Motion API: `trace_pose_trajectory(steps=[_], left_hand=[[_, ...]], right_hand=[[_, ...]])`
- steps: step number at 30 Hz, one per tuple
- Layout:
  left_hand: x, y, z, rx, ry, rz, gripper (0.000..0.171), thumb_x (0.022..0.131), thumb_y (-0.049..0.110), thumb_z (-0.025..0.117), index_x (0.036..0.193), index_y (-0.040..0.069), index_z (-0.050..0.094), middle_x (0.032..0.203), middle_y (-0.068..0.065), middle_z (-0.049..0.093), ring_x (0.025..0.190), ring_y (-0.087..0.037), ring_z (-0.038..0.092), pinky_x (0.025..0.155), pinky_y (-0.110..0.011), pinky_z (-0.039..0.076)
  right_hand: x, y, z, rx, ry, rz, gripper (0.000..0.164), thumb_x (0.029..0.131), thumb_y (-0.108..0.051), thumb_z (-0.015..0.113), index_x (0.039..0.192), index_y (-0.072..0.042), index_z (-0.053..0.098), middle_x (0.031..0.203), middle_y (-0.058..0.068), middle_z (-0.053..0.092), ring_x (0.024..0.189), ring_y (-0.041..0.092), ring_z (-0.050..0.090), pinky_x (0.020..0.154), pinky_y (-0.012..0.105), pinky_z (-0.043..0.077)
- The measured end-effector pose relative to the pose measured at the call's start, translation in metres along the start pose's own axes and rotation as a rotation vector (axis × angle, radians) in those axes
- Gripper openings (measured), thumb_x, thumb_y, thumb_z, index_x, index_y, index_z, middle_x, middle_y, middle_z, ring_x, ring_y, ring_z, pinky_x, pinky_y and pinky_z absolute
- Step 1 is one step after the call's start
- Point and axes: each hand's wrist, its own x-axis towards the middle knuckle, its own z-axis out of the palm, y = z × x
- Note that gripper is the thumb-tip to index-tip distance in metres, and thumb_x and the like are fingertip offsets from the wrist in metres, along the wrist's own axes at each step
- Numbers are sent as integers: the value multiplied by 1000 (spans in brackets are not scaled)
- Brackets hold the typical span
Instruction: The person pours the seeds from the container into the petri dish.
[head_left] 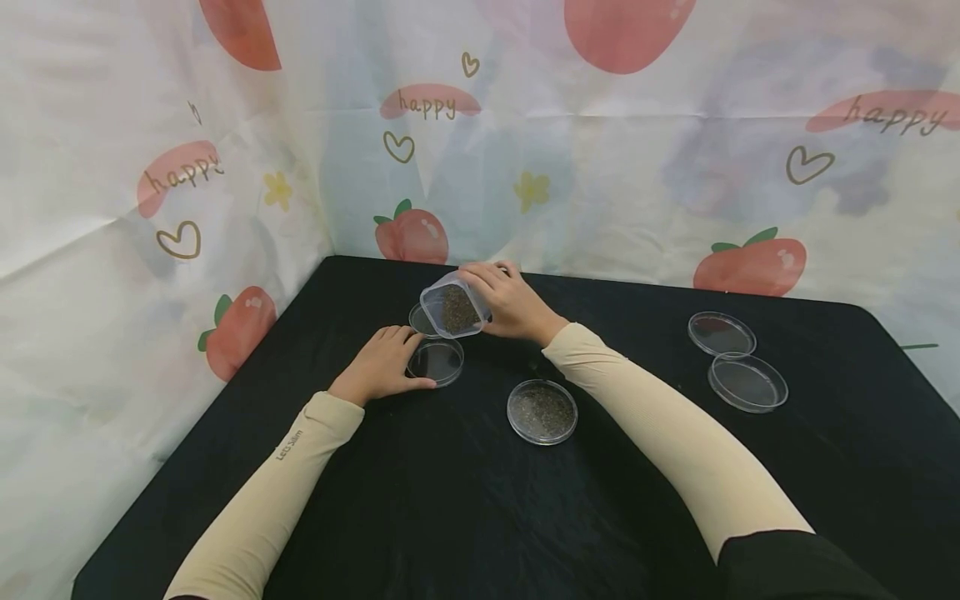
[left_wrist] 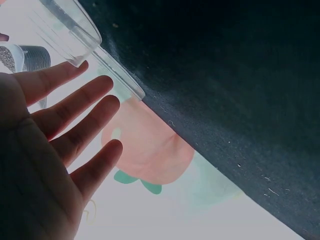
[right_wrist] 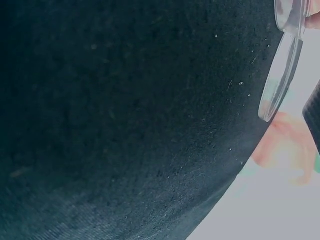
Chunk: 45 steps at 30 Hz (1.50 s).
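Note:
Held by my right hand (head_left: 513, 300), a clear plastic tub (head_left: 453, 307) of dark brown grains tips toward me above two petri dishes. Its ribbed side (left_wrist: 36, 58) shows in the left wrist view. My left hand (head_left: 386, 362) spans the nearer petri dish (head_left: 441, 363), thumb and index finger at its rim; the other fingers are extended. Partly under the tub lies the farther petri dish (head_left: 422, 320). Whether grains are falling cannot be made out. A third petri dish (head_left: 542, 412), closer to me, contains grey-brown grains.
At the right of the black table (head_left: 480, 500), two clear petri dish pieces overlap: a farther one (head_left: 722, 333) and a nearer one (head_left: 747, 382). A printed fabric backdrop (head_left: 480, 167) rises behind the table and along its left side.

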Motion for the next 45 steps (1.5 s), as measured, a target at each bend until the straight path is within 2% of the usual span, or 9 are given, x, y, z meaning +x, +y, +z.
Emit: trace_pose_trajectory(steps=[26,45], left_hand=[[0,2,0,2,0,-7,89,77,70,57,136,4,47,135,-17,49,128,-32,43,111,-48,30],[1,1,2,7,-9,-11,89,78,70,56,137,4,46,135,-16,49,128,-32,43,111,-48,30]], right_hand=[[3,-2,1,-10,-3,-67,92,61,-24,88,138,-5,40,137,11,48,128,26,44,96,50,38],[5,-3,-1,-29,3,-89,87,63,-18,86,137,-5,42,138,11,49,128,26,45,98,48,37]])
